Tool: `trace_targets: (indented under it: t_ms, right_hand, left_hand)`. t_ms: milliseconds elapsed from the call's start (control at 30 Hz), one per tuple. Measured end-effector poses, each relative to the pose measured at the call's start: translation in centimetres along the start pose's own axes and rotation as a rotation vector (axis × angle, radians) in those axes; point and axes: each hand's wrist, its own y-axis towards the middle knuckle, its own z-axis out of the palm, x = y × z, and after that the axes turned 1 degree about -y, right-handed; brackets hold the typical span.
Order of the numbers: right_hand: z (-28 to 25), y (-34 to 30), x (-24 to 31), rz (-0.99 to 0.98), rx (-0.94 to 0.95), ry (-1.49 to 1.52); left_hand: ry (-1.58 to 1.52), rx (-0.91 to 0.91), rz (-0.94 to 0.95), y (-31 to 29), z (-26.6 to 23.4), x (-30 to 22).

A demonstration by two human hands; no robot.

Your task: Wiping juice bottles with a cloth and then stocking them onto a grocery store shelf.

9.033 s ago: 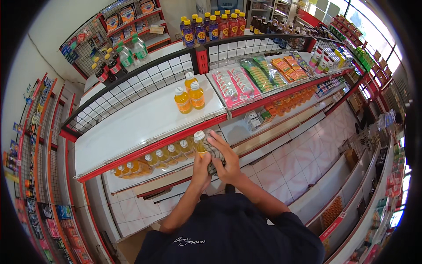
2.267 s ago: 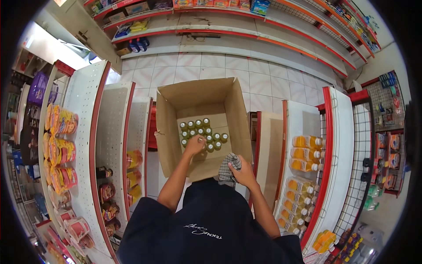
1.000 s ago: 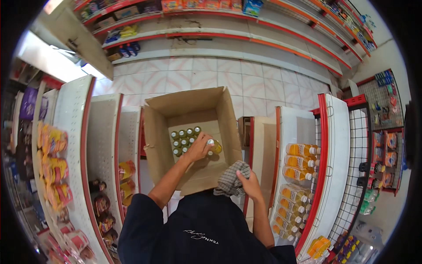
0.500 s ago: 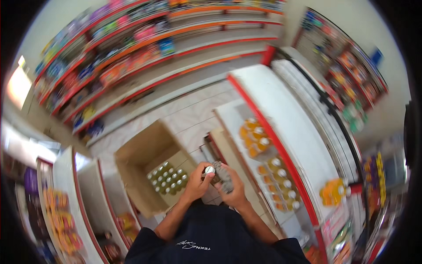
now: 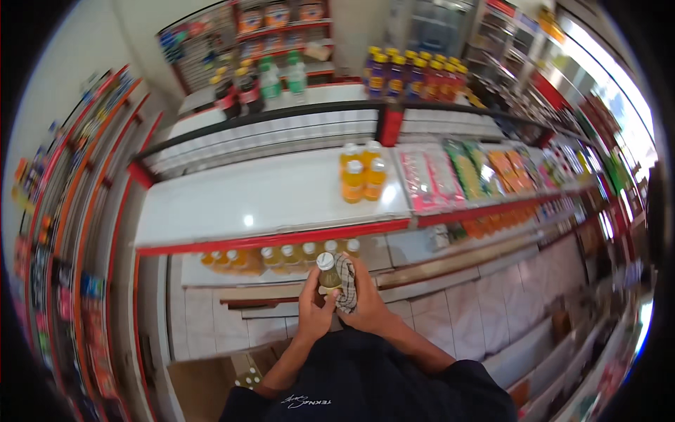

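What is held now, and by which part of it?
The left grip holds a bottle by its body; the right grip holds a cloth by its outer side, against the bottle.

Left fingers (image 5: 309, 288) grip a white-capped bottle (image 5: 328, 277); right fingers (image 5: 361, 280) hold a checked cloth (image 5: 346, 283) against it.

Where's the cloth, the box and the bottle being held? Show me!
Cloth (image 5: 346, 283): head view, on its checked middle.
Box (image 5: 198, 385): head view, on its bare brown cardboard.
Held bottle (image 5: 328, 277): head view, on the middle of its body.
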Motion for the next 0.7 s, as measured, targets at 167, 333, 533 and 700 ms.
trace_targets:
  t_ms: [167, 333, 533, 700]
  right_hand:
    - [-4.4, -3.0, 0.7, -0.003, -0.110, -0.127]
    - [-6.6, -7.4, -1.8, 0.386, -0.623, 0.259]
    - [-9.8, -7.9, 1.0, -0.070, -0.428, -0.074]
    - [-12.1, -8.1, 3.2, -0.041, -0.323, 0.268]
  left_hand:
    - [-0.140, 0.223, -0.128, 1.7, 1.9, 1.3]
    - [-0.204, 0.471, -0.174, 2.6, 3.5, 2.8]
    - [-0.239, 0.782, -0.237, 2.6, 5.8, 4.2]
    - [-0.432, 0.959, -0.537, 2.7, 5.5, 7.9]
